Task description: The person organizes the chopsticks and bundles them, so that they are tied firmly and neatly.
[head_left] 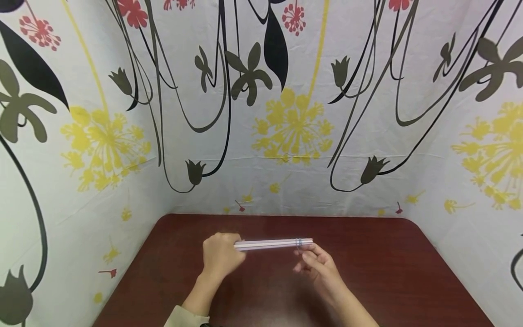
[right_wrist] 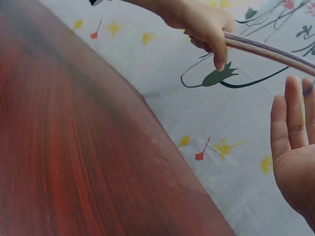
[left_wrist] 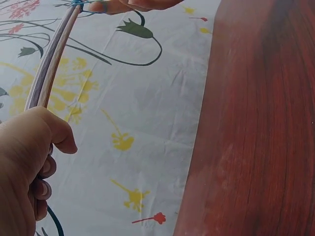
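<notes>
My left hand [head_left: 222, 255] grips one end of a bundle of slim, pale sticks [head_left: 265, 245], its fingers curled round them. The bundle lies nearly level above the table, pointing right. Near its far end a thin blue band [head_left: 298, 242] goes around the sticks. At that end is my right hand [head_left: 323, 271], with a strand of the band at its fingertips. In the right wrist view several of its fingers [right_wrist: 295, 118] are straight and the palm shows. The left wrist view has the band [left_wrist: 78, 3] reaching to a fingertip of that hand. The sticks' other end is hidden in the left fist.
Beneath both hands is a dark red-brown wooden table [head_left: 261, 295] with rounded far corners. White cloth [head_left: 245, 141] printed with flowers hangs at the back and both sides, close to the table's edges. A light sleeve [head_left: 185, 316] covers the left forearm.
</notes>
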A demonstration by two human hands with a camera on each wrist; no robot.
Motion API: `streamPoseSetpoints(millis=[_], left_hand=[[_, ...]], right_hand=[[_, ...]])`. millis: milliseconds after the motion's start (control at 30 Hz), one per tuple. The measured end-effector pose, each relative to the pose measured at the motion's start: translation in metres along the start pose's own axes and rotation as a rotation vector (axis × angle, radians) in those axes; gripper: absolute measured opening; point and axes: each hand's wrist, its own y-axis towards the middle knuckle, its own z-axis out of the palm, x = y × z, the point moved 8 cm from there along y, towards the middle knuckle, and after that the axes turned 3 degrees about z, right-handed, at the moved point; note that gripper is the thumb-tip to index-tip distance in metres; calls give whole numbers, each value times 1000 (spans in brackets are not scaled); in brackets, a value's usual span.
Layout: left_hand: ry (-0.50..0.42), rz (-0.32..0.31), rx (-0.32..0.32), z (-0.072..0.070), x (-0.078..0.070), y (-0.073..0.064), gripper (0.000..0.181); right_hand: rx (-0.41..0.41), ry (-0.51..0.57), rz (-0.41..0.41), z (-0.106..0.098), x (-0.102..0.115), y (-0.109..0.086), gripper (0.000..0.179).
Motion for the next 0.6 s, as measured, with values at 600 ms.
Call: streamPoseSetpoints(millis=[600], left_hand=[[76, 124, -109, -14, -11, 1, 34]], right_hand=[[-100, -249, -298, 1, 54, 1, 36]])
